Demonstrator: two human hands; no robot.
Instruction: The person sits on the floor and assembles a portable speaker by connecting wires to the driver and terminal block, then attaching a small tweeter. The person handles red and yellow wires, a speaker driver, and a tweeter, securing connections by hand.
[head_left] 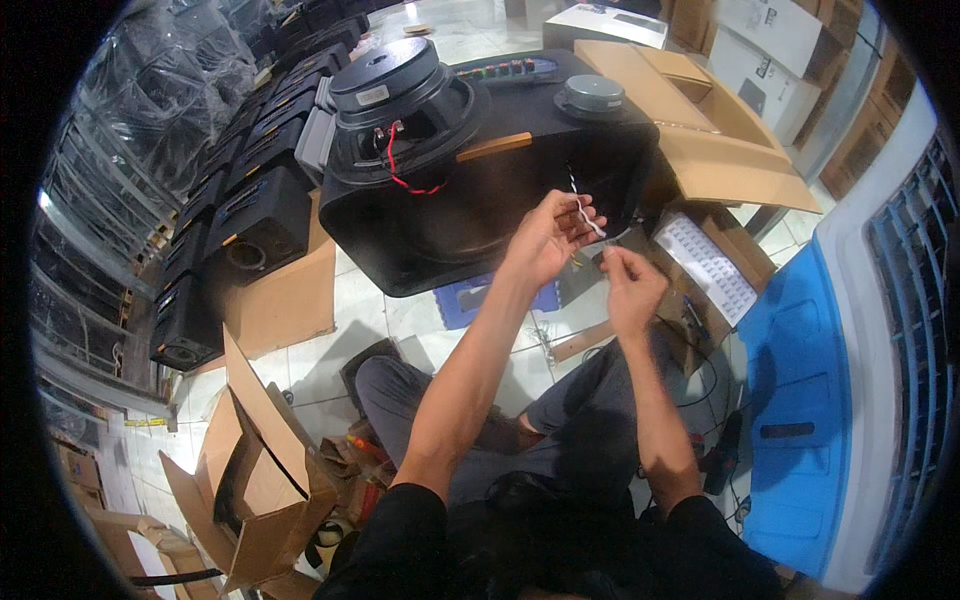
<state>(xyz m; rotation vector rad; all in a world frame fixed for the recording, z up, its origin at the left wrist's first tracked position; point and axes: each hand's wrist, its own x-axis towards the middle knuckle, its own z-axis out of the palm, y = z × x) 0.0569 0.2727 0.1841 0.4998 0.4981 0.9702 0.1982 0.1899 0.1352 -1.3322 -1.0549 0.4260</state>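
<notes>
A twisted black-and-white wire (585,212) comes out of the front of a large black speaker cabinet (400,235). My left hand (545,237) has it across partly curled fingers. Just beyond the wire's lower end, my right hand (635,288) is closed in a pinch; what sits between the fingertips is too small to make out. On the cabinet's top rests a big black speaker driver (405,100), magnet up, with a twisted red-and-black wire (395,170) hanging from its terminals. A smaller round grey driver (592,95) and an orange-brown strip (494,147) lie there too.
An open cardboard box (740,150) stands behind right, above a white sheet of small parts (708,265). A blue-and-white plastic panel (800,420) rises at my right. Black speaker cabinets (258,225) line the left; torn cardboard (250,480) lies near my left knee.
</notes>
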